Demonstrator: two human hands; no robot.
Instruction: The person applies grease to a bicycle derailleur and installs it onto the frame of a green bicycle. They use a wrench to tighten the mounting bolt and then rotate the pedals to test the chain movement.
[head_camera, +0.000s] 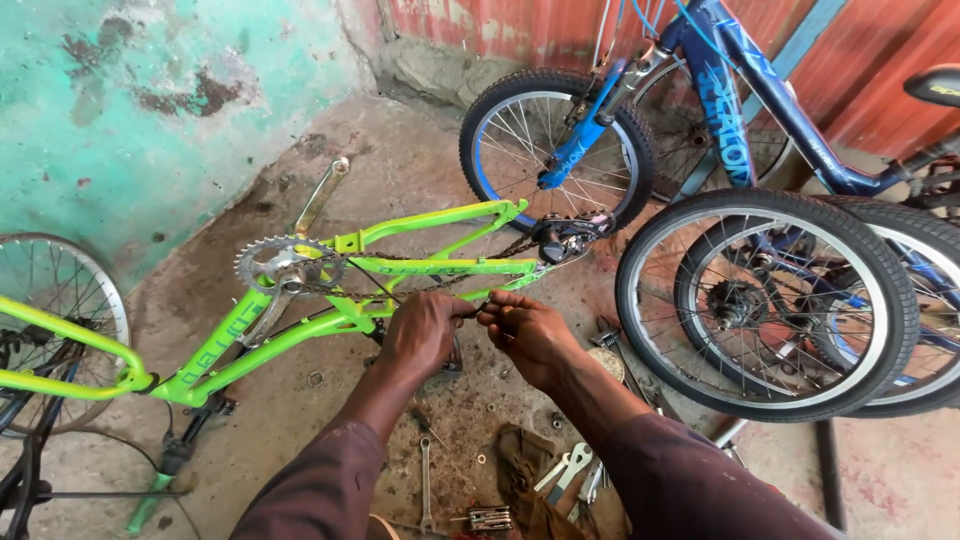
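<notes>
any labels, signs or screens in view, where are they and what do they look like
No packages, signs or screens, only frame lettering.
Green frame: dark lettering along the lower tube, left of the left hand, and on the stay above it.
Blue bike: pale blue lettering down its sloping tube, top right.

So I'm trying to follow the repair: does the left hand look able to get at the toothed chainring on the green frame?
Probably yes. The left hand is beside the green frame, with the chainring further along to its left. Only thin frame tubes and the chain lie between; nothing seems to block it.
</notes>
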